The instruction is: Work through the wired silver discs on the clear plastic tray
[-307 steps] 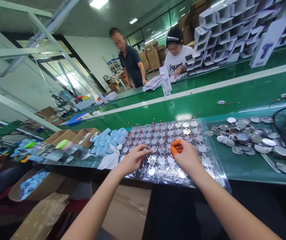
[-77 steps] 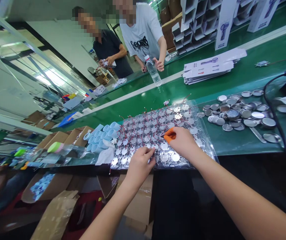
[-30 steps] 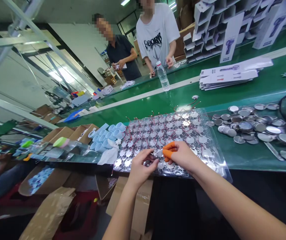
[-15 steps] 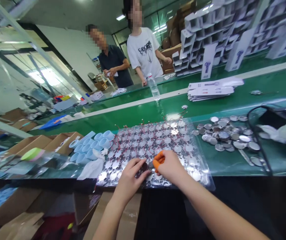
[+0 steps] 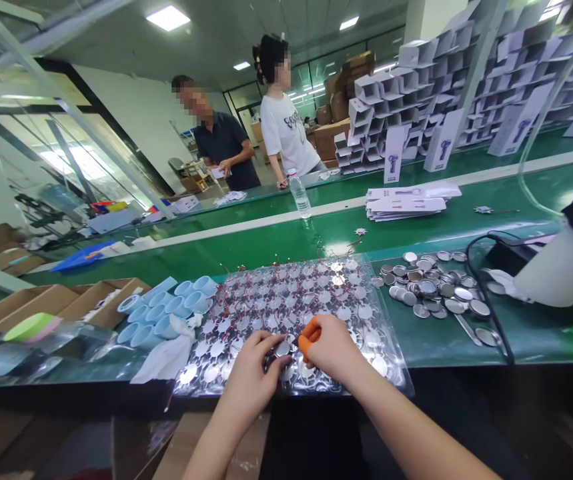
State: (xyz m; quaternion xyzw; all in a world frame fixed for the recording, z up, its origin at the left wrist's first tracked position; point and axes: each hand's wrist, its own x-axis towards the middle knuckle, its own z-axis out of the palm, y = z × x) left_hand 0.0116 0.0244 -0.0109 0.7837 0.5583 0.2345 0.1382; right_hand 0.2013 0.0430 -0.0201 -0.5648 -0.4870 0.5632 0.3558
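Observation:
My left hand (image 5: 251,370) and my right hand (image 5: 331,347) meet at the near edge of a clear plastic sheet (image 5: 391,360). The sheet carries several rows of star-shaped metal LED boards (image 5: 286,293) trailing thin red wires. My left fingers pinch a round metal disc (image 5: 282,348), and dark wiring shows beneath them. Orange finger cots (image 5: 309,337) cover my right thumb and forefinger, which curl close to the disc's right edge. Whether they grip it is hidden.
To the right lies a heap of round metal discs (image 5: 431,290), near a black cable (image 5: 481,293) and a white bottle (image 5: 561,267). Blue cups (image 5: 176,307), a white cloth (image 5: 163,360) and cardboard boxes (image 5: 101,297) lie left. Two people (image 5: 221,140) stand beyond the green conveyor belt (image 5: 266,243).
My hands have drawn together over the sheet's near edge, with the disc now between them. The view has swung back and widened, bringing a white bottle in at the right.

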